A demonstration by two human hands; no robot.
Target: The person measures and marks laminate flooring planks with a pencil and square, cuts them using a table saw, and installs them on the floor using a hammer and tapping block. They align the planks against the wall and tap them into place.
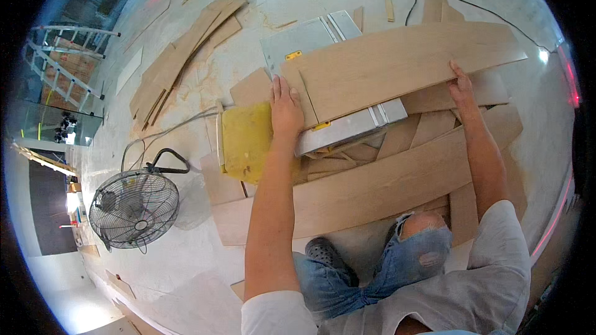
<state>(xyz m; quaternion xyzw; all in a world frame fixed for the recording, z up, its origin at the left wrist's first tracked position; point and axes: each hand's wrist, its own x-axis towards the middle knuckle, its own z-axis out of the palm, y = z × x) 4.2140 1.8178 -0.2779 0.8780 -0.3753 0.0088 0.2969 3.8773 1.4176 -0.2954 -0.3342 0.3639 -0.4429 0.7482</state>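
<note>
A long wood-look floor plank [410, 65] lies across the silver metal table [347, 131] of a low machine with a yellow casing [245, 142]. A dark line crosses the plank near its left end, setting off a short end piece [295, 87]. My left hand [287, 107] rests with fingers stretched out on this end piece, beside the yellow casing. Farther right, my right hand [460, 84] grips the plank's near edge, its fingers partly hidden beneath. Whether the dark line is a full cut I cannot tell.
Another long plank [347, 201] and several offcuts [428, 127] lie before my knees. Stacked planks [186, 56] are at the far left. A black floor fan [135, 208] stands left, near cables [164, 127]. A stepladder [65, 62] stands farther back; a black cord [478, 5] runs far right.
</note>
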